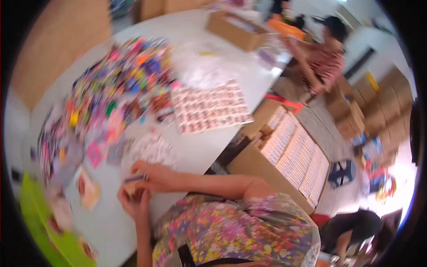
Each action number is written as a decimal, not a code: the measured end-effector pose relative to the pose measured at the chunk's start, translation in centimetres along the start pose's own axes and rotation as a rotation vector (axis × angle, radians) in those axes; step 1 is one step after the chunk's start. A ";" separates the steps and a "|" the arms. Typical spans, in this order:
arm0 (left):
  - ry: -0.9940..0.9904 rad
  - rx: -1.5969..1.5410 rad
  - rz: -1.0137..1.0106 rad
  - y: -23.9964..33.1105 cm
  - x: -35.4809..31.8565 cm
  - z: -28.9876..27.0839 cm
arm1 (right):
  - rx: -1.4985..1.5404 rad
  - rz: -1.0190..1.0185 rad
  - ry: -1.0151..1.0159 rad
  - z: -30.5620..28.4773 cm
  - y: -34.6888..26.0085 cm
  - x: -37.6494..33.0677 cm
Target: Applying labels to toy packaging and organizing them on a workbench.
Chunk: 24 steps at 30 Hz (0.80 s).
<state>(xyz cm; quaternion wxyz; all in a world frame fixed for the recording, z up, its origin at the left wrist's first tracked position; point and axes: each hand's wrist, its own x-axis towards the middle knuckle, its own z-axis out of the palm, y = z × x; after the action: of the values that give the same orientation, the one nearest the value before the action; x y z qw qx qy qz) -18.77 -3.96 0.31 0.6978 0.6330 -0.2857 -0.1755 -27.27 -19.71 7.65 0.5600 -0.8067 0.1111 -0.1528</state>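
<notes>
My left hand [132, 204] and my right hand [155, 177] meet over the near part of the white table. Between them is a small tan piece with a dark purple edge [134, 180], gripped by the fingers of both; blur hides its exact kind. Just beyond my hands lies a clear plastic bag of small white and reddish pieces [153, 149]. A pale card with a dark red print [87, 189] rests to the left of my left hand. Farther off, a sheet with rows of small reddish-brown prints [211, 107] lies flat.
A large heap of small colourful packets [129, 75] covers the far left of the table [187, 29]. Crumpled clear plastic [200, 66] and an open carton [235, 31] sit beyond. At right stands a carton of packed rows [291, 153]. A person in stripes [322, 58] works nearby.
</notes>
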 end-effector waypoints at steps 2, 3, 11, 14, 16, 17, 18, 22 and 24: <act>-0.004 0.137 0.019 0.8 -0.2 -0.5 | 0.020 0.088 0.012 -2.6 -1.7 -0.4; -0.044 0.118 0.045 2.0 -0.1 0.2 | -0.019 0.003 -0.080 -3.3 -1.8 -0.7; -0.265 -0.027 -0.269 3.6 -3.1 0.7 | 0.520 0.377 -0.201 -2.9 1.9 -2.5; -0.205 -0.100 -0.345 4.2 -3.0 0.9 | 0.497 0.227 -0.002 -0.8 2.5 -5.2; -0.212 -0.104 -0.349 4.0 -3.1 0.8 | 0.408 0.150 0.079 -0.7 1.9 -6.6; -0.223 -0.103 -0.356 4.1 -3.2 0.8 | 0.413 0.152 0.074 -0.5 2.2 -6.8; -0.218 -0.100 -0.359 4.3 -3.3 1.0 | 0.324 0.009 0.135 -0.1 2.5 -7.0; -0.224 0.090 -0.130 3.8 -3.1 0.2 | 0.121 -0.223 0.203 0.6 3.2 -6.7; -0.238 0.283 0.118 2.9 -2.4 -0.7 | 0.070 -0.220 0.142 0.0 3.3 -6.0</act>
<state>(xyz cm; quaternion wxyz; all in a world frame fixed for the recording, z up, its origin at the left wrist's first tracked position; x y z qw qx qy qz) -20.58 -1.58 2.69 0.5724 0.6817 -0.4244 -0.1659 -32.84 -18.71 3.81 0.5583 -0.7812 0.0562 -0.2737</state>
